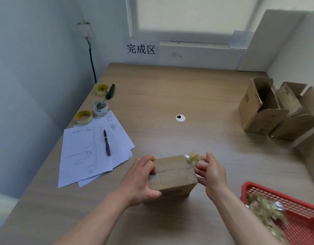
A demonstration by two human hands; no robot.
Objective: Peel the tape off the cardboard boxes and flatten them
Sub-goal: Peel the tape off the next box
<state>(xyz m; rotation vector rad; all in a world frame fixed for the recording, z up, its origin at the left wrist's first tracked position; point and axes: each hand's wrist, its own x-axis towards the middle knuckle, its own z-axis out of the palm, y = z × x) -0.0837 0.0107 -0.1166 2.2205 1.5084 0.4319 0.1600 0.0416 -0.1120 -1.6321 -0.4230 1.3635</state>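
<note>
A small closed cardboard box sits near the front of the wooden table. My left hand grips its left end, fingers curled over the top edge. My right hand is at the box's right end and pinches a crumpled strip of clear tape that lifts off the top right corner. A tape strip still runs across the box's top face. Two opened cardboard boxes stand at the far right of the table.
A red basket with peeled tape scraps sits at the front right. Papers with a black pen lie at the left, behind them three tape rolls and a utility knife. A cable grommet marks mid-table.
</note>
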